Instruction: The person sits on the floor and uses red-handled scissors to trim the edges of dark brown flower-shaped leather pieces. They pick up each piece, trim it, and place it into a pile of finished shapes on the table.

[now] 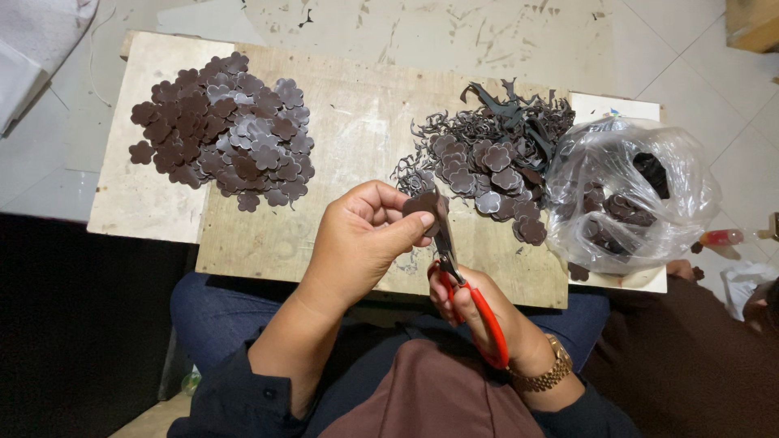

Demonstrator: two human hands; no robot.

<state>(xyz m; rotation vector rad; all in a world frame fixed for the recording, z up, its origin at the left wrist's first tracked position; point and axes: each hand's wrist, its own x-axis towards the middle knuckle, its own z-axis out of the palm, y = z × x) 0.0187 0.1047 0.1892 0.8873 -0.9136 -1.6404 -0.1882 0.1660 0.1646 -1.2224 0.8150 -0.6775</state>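
While pinched: leather piece (422,204), scissors (454,268).

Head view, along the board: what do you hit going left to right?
Pile of brown flower-shaped cutouts → left hand pinching a brown piece → red-handled scissors in the right hand → clear plastic bag.
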